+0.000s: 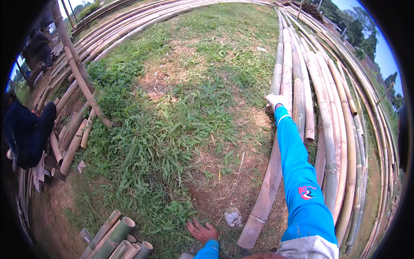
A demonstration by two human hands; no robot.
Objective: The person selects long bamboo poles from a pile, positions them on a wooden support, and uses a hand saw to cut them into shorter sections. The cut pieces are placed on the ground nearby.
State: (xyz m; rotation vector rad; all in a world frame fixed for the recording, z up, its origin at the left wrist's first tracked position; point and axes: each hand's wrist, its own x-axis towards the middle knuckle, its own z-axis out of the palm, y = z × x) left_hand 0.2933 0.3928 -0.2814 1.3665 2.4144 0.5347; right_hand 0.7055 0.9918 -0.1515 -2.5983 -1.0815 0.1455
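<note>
Open over the grass [151, 146], forward of the left hand [202, 232]. Blocked right by long bamboo poles [298, 90], lower left by cut bamboo pieces [122, 230], upper left by leaning posts [81, 77]; narrowed beside that hand by a crumpled bag [233, 217].

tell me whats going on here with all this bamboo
Someone has their white-gloved right hand at a long bamboo pole on the left side of a row of poles; how firmly it grips is unclear. Their bare left hand is low by the grass, fingers spread. Short bamboo pieces sit at the lower left, and another person is at the far left.
</note>
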